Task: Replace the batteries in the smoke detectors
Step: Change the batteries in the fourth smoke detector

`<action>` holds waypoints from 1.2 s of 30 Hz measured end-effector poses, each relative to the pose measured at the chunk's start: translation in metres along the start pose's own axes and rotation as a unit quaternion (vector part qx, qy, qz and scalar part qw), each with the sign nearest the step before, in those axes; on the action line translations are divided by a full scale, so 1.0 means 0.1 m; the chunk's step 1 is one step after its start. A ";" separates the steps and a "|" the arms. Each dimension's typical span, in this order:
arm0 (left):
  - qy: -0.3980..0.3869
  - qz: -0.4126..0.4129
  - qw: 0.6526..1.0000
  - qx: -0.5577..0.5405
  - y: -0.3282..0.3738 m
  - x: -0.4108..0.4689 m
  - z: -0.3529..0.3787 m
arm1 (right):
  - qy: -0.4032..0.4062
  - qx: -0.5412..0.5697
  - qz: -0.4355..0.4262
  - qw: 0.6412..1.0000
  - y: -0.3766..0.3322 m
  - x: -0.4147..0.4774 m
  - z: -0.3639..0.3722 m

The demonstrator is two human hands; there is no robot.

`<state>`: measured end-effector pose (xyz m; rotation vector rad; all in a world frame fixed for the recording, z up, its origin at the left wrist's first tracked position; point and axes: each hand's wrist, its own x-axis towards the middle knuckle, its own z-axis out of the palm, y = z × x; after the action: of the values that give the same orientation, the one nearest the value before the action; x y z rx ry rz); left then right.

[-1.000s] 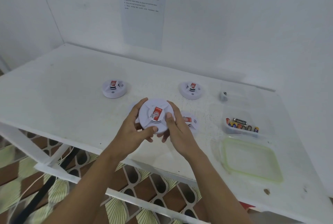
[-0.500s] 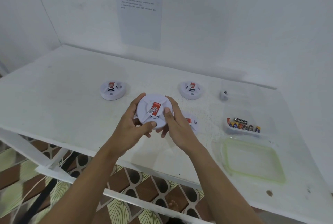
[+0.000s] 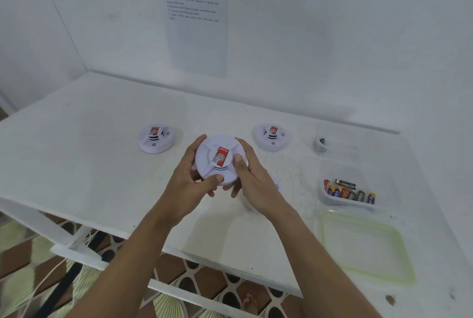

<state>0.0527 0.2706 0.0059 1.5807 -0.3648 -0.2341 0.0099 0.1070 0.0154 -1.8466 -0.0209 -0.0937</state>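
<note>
clear tub [image 3: 330, 198], right: assorted batteries [image 3: 349, 191]; green-rimmed lid [image 3: 399, 239] nearer. white smoke detector [image 3: 220, 160] centre, raised, grasped between left hand [image 3: 188, 185] and right hand [image 3: 253, 180].

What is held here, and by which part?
One white smoke detector, gripped at its rim: left hand on its left side, right hand on its right.

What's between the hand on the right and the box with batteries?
Head view: another white smoke detector lies on the table, mostly hidden behind the right hand; then bare table up to the battery box.
</note>
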 end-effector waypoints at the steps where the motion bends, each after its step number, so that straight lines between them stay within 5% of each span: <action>1: -0.001 -0.001 1.000 -0.001 0.00 0.02 0.01 | 0.000 0.000 -0.001 1.000 0.01 0.02 -0.02; 36: -0.030 -0.035 0.997 0.069 0.00 0.34 0.06 | -0.037 -0.030 0.004 0.999 0.22 0.36 -0.34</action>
<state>0.0821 0.2522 0.0085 1.7275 -0.3789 -0.3173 0.0453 0.0668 0.0063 -1.9098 -0.0625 -0.0195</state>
